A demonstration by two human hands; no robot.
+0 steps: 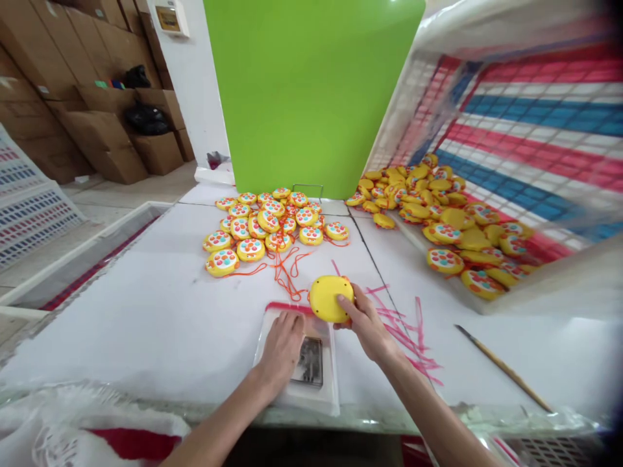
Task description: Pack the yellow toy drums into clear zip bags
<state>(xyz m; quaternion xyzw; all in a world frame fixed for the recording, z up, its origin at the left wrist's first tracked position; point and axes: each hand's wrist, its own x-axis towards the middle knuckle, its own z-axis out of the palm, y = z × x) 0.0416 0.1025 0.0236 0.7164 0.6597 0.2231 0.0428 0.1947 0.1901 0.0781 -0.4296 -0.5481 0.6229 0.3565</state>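
Note:
My right hand [363, 318] grips a yellow round plastic toy [327, 299], thumb across its plain back, which faces up; small dark holes sit near its rim. My left hand [283, 344] is closed, fingers curled down over a flat whitish tray [327, 392] with a red-stained far edge. Whatever those fingers hold is hidden. Beside them on the tray lies a dark rectangular plate [311, 362]. Beyond the hands, a group of similar toys [250, 250] rests on the table, white faces with coloured dots up and orange cords [288, 280] trailing.
At the right, a tipped basket lined with plastic holds a heap of yellow toys [455, 220]. A thin brush [506, 370] lies on the white tabletop [146, 311], near pink streaks [403, 334]. A green board [316, 97] stands behind; cardboard boxes [107, 143] are stacked far left.

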